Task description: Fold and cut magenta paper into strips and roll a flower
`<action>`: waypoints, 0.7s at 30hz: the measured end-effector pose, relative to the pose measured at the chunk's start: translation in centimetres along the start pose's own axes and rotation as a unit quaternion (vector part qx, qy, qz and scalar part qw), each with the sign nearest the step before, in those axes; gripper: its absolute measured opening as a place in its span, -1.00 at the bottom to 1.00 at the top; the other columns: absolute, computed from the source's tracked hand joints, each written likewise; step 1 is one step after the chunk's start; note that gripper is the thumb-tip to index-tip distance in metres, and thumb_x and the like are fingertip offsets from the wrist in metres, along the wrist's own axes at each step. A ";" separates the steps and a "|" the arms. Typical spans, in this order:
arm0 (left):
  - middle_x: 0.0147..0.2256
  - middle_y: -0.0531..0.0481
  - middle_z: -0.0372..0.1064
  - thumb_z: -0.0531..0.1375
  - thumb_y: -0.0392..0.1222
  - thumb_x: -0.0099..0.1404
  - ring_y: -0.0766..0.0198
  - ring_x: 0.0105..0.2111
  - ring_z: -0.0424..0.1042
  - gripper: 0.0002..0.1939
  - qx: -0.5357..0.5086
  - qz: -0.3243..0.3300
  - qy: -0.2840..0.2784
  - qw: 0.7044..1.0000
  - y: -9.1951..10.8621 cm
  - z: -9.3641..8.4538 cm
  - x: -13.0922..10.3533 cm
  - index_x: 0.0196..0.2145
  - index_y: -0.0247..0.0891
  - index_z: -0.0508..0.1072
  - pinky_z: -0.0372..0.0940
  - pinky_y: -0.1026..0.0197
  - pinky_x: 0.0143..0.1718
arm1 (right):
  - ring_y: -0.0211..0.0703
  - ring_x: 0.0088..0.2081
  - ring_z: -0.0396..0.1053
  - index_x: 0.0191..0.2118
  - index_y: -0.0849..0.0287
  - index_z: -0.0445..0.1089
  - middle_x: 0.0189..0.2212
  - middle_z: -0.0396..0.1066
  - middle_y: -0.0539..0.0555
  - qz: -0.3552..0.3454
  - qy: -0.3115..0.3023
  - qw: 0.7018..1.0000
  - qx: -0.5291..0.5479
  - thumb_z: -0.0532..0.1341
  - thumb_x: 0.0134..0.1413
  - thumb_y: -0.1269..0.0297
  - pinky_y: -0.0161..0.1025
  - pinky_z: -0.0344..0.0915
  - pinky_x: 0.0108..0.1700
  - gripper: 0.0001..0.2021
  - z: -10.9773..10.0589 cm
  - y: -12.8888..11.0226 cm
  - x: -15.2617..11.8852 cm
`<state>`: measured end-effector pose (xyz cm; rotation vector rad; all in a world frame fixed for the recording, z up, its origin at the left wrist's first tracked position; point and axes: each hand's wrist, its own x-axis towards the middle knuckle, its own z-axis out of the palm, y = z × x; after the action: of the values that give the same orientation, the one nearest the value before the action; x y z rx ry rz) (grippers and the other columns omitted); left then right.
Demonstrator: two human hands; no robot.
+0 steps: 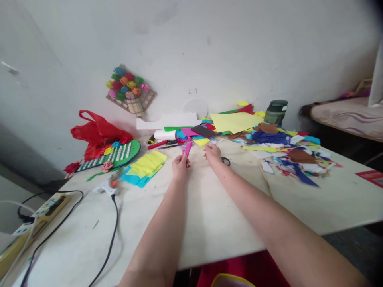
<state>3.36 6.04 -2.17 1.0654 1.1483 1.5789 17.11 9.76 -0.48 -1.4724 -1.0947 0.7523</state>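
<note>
My left hand (180, 164) is closed round a narrow strip of pink paper (187, 148), which points up and away from me. To its right, my right hand (212, 152) hovers over the table with its fingers pinched together; whatever is between them, if anything, is hidden or too small to name. A gap separates the two hands. Just beyond them lies a piece of yellow paper (201, 142), with a dark flat rectangular thing (203, 132) behind it. A small black ring-shaped roll (225, 161) rests beside my right wrist.
Yellow sheets (148, 164) overlap blue ones (138, 180) on the left, near a glue gun (107, 185) with a trailing cord. Coloured scraps (295, 155) heap up at right before a dark green bottle (275, 112). A red plastic bag (98, 131) and a power strip (38, 217) stand left.
</note>
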 end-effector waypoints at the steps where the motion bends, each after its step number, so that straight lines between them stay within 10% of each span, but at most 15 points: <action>1: -0.63 0.13 0.19 0.22 0.14 0.00 0.51 -0.68 0.10 -0.58 -0.026 -0.001 0.022 0.999 0.0 -0.1 0.1 -0.50 -0.32 0.31 0.19 0.37 -0.58 | -0.21 -0.41 0.38 -0.34 0.19 0.41 -0.36 0.44 0.09 -0.030 -0.004 0.997 -0.073 0.05 0.00 0.34 -0.31 0.28 -0.38 -0.81 -0.1 0.1 0.6; 9: -0.60 0.14 0.20 0.23 0.17 -0.02 0.52 -0.66 0.14 -0.55 -0.085 -0.011 0.048 0.995 0.1 -0.4 0.6 -0.45 -0.32 0.33 0.24 0.35 -0.53 | 0.17 0.12 0.13 -0.05 0.15 0.43 0.22 0.07 0.17 -0.097 -0.073 0.892 -0.435 0.06 0.04 0.30 -0.05 0.11 0.07 -0.64 -1.5 1.8 4.1; 21: -0.62 0.12 0.23 0.25 0.14 -0.01 0.51 -0.66 0.14 -0.58 -0.059 -0.005 0.019 0.998 0.0 -0.2 0.5 -0.50 -0.34 0.34 0.21 0.35 -0.55 | 0.10 0.15 0.08 0.11 0.26 0.26 0.16 0.15 0.26 -0.138 -0.095 0.863 -0.477 -0.04 0.16 0.36 -0.03 0.08 0.08 -0.59 -1.3 1.4 5.0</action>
<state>3.04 6.48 -2.19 0.9556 1.0699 1.6445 20.48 13.93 -1.01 -1.9918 -1.9484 0.1035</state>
